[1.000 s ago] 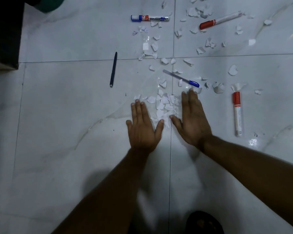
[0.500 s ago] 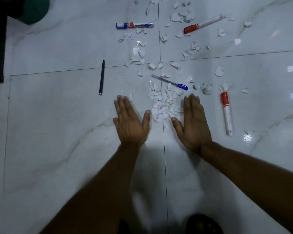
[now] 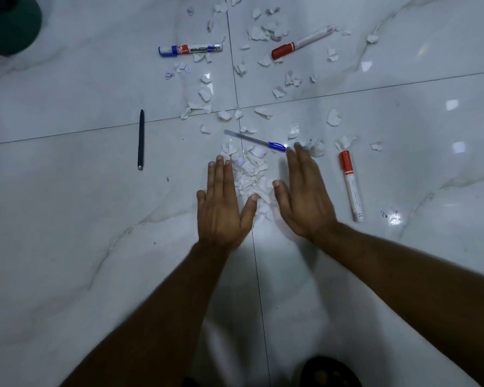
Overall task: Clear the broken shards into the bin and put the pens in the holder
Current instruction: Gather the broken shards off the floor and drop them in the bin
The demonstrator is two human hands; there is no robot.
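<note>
A small heap of white shards [image 3: 250, 177] lies on the floor between my two flat, open hands. My left hand [image 3: 224, 208] presses the tile on the heap's left; my right hand [image 3: 305, 196] is on its right, fingertips near a blue-capped pen [image 3: 254, 140]. More shards [image 3: 263, 32] are scattered farther away. A black pen [image 3: 141, 139] lies to the left. A red-capped marker [image 3: 350, 185] lies right of my right hand, another red-capped marker [image 3: 302, 41] at the top, and a blue whiteboard marker [image 3: 190, 49] at the top left.
The floor is glossy white marble tile [image 3: 67, 219] with grout lines. A dark green round object [image 3: 14, 23] shows in the top left corner. A dark shoe or foot [image 3: 327, 372] is at the bottom edge.
Both hands have slid inward toward each other, pushing the shards into a narrower heap. The view has shifted slightly.
</note>
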